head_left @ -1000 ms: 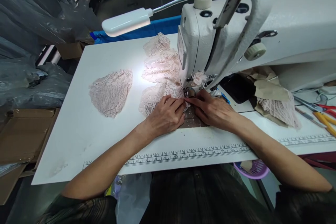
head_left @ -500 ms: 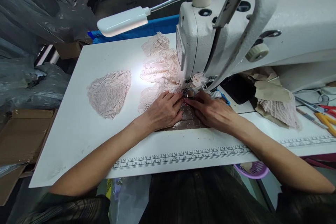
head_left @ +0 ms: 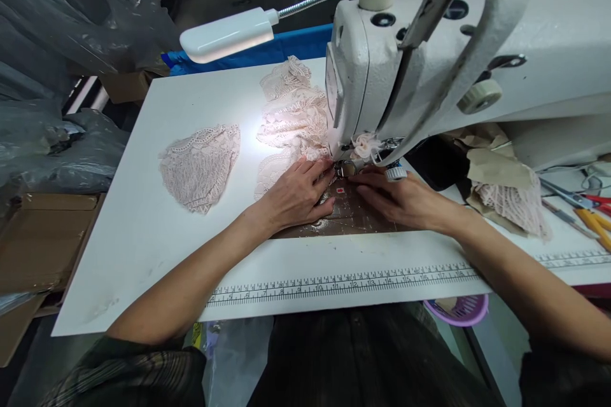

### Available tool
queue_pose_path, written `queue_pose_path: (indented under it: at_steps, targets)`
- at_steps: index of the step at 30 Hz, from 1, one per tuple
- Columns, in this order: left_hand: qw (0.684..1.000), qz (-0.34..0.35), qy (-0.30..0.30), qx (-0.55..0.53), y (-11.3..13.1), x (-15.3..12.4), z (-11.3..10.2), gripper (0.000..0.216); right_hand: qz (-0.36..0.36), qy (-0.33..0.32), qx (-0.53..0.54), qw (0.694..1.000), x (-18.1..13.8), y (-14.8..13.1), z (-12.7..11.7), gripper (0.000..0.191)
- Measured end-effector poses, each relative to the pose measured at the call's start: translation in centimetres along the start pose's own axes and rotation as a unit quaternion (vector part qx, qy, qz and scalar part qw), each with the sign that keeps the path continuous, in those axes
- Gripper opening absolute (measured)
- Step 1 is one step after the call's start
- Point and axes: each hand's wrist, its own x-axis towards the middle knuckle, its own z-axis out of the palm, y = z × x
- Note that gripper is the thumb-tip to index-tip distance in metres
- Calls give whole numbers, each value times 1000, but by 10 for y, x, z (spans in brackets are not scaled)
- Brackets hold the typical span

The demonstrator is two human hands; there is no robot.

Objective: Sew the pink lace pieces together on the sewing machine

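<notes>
The sewing machine [head_left: 429, 63] hides its needle and the far end of the lace strip [head_left: 273, 173], the white table [head_left: 143, 235] bears a loose lace piece [head_left: 200, 165] well left, and the strip lies under the flat, pressing fingers of the left hand [head_left: 298, 196], the right hand [head_left: 403, 200] flat beside the presser foot [head_left: 344, 168].

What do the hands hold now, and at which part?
Nothing is gripped. The left hand lies flat on the near edge of the pink lace beside the presser foot; the right hand lies flat just right of it.
</notes>
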Motion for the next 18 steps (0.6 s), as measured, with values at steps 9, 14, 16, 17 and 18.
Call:
queue_pose_path:
  at_steps: [9, 14, 16, 17, 18]
  targets:
    - [1000, -5, 1, -1, -2, -1, 4, 48, 33, 78, 105, 991, 10, 17, -5, 39]
    - [999, -21, 9, -28, -5, -1, 6, 47, 42, 89, 66, 993, 1, 8, 1, 25]
    - [998, -26, 12, -55, -11, 0, 6, 44, 37, 110, 33, 993, -2, 8, 8, 23]
    - [997, -27, 14, -73, -16, 1, 5, 42, 27, 112, 20, 993, -2, 9, 12, 24]
    - [995, -29, 14, -94, -21, 2, 4, 39, 16, 110, 8, 994, -3, 10, 16, 27]
